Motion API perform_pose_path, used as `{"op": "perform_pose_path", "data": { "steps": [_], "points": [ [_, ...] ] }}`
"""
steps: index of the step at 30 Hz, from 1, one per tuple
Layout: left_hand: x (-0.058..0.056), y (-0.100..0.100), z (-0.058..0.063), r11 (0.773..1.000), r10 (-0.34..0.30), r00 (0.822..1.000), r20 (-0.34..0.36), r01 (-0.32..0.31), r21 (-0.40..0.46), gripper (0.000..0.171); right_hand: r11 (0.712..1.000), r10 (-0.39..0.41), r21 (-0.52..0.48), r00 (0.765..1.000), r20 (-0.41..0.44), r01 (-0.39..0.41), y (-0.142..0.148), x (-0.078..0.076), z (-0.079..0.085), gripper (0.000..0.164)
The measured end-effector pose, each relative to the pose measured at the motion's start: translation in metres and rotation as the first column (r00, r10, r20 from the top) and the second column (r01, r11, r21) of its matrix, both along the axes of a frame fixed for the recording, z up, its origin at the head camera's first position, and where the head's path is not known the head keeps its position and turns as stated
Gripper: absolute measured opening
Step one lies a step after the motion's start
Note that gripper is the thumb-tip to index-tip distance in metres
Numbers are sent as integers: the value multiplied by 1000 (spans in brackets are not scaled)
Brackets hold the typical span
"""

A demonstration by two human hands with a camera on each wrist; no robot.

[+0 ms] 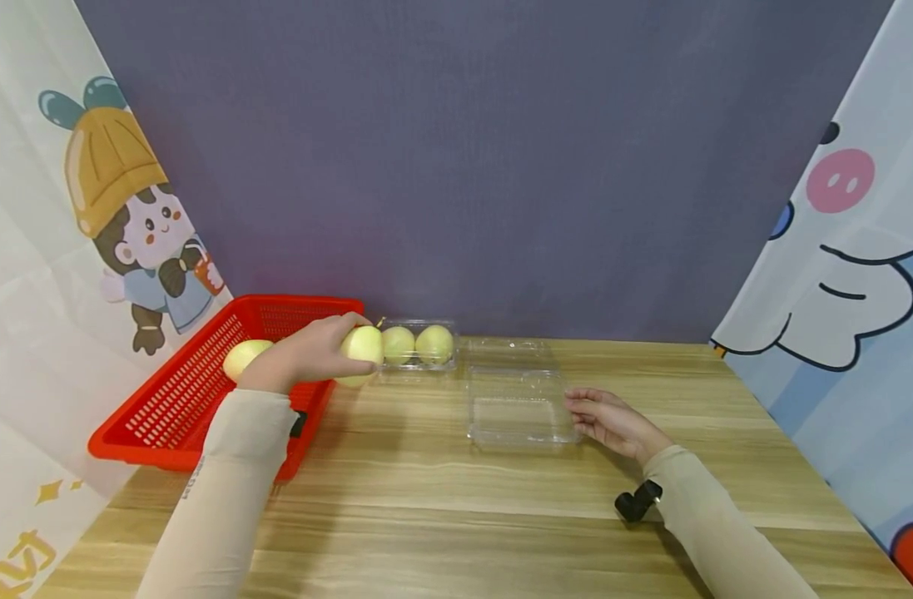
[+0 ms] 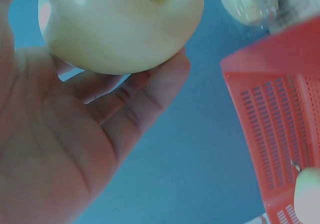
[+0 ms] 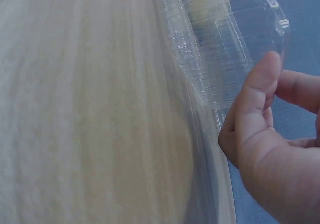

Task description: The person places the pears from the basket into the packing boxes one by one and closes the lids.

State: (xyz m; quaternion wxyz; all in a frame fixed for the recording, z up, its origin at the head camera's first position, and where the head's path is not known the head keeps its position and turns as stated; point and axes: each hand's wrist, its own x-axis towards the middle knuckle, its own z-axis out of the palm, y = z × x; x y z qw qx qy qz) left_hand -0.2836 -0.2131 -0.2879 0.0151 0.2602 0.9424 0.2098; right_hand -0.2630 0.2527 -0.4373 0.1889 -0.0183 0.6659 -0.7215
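In the head view my left hand (image 1: 310,353) grips a round, pale yellow pear (image 1: 364,343) above the right rim of the red basket. The left wrist view shows the stem dimple of this pear (image 2: 120,26) and the fingers beneath it. My right hand (image 1: 613,423) pinches the right edge of a clear plastic clamshell box (image 1: 519,408), which stands with its lid raised at the back. In the right wrist view the thumb and a finger of this hand (image 3: 272,134) meet at the edge of the clear box (image 3: 220,49).
A red slotted basket (image 1: 164,408) stands at the left with a pear (image 1: 245,358) inside, partly behind my left arm. Near the back wall, a second clear box (image 1: 419,366) holds two pears (image 1: 434,344). A wooden table (image 1: 441,516) lies under everything.
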Motion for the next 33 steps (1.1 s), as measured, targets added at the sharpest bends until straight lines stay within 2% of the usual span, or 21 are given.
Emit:
{"op": "perform_pose_path", "data": {
  "steps": [5,13,20,26,29,33],
  "points": [
    [-1,12,-4,1000,-27,1000,-12,27,2,58,1000,-1,-12,1000,-1,1,-1,0,0,52],
    [-3,35,-14,998,-52,998,22,51,40,59,1000,1,-11,1000,-3,-1,-1,0,-1,51],
    [-9,52,-25,995,-85,996,20,83,57,59,1000,2,0,1000,-3,-2,-2,-1,-1,52],
    [-13,64,-33,987,-135,991,-16,136,80,57,1000,2,-9,1000,4,-2,-2,-1,-1,53],
    [-13,69,-37,989,-132,991,-18,133,64,59,1000,-3,-8,1000,12,3,-1,0,0,53],
    [-12,76,-43,990,-123,992,25,121,71,60,1000,-2,-7,1000,7,2,-2,0,0,53]
  ]
}}
